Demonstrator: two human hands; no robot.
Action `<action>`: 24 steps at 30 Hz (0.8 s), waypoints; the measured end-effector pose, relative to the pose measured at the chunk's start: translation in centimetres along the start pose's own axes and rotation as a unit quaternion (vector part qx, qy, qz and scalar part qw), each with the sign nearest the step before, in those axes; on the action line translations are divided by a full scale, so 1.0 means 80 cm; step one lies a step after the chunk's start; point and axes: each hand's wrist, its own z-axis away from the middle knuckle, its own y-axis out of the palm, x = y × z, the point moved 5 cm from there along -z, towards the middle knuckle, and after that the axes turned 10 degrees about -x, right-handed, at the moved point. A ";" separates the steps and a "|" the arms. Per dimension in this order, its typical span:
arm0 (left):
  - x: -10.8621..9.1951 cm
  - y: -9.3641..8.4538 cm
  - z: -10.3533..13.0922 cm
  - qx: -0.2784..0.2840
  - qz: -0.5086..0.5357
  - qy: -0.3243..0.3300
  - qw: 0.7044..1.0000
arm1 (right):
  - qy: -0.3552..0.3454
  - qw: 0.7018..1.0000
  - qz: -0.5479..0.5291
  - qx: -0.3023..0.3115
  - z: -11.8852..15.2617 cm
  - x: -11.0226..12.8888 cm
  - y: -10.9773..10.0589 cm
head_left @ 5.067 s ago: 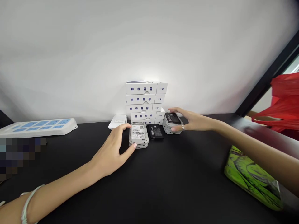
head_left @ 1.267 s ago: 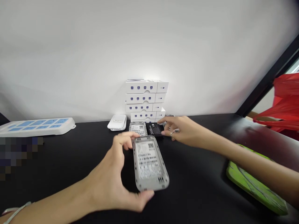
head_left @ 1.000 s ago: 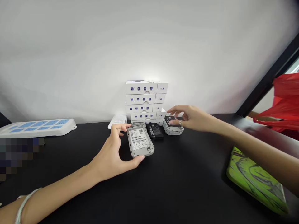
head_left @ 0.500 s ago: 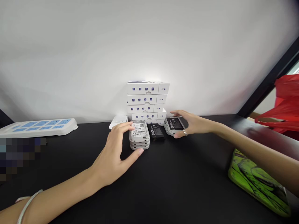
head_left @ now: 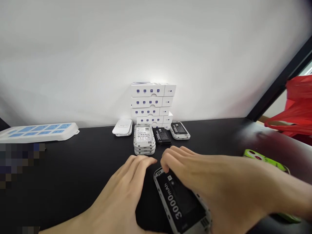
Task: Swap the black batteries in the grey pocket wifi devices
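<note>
My right hand (head_left: 209, 175) grips a white-framed device (head_left: 165, 198) low in front of me, with its open back facing up. A black battery (head_left: 179, 204) marked 3000mAh lies in it; my fingers and palm cover its right side. Just left of the device, my left hand (head_left: 122, 191) holds nothing, its fingers stretched forward and apart from the thumb. Beyond the hands are a stack of several similar devices (head_left: 144, 136) with a printed label on top, some loose black batteries (head_left: 162, 136), and another device with a battery inside (head_left: 179, 130).
Several white boxes (head_left: 147, 101) are stacked against the wall. White covers (head_left: 122, 126) lie left of them. A white and blue power strip (head_left: 53, 131) is at the left. At the right are a green patterned case (head_left: 264, 158) and a red plastic bag (head_left: 298, 107).
My right hand has brought a battery-fitted device from the right rear toward me, and another one shows where it was. The left hand has drawn back from the device stack toward me.
</note>
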 end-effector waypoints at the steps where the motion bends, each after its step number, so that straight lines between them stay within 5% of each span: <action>1: -0.002 0.001 0.000 0.001 0.004 -0.006 1.000 | -0.013 0.999 0.020 -0.021 -0.001 0.007 0.007; 6: 0.009 0.004 0.002 0.008 0.071 -0.050 0.996 | -0.009 0.997 0.046 -0.058 -0.004 0.006 0.029; 17: 0.028 0.012 0.001 0.047 0.100 -0.052 0.993 | 0.083 0.995 -0.030 -0.047 -0.006 0.000 0.021; 24: 0.026 0.011 0.004 0.048 0.085 -0.063 0.993 | 0.076 0.995 -0.044 -0.038 -0.012 -0.012 0.034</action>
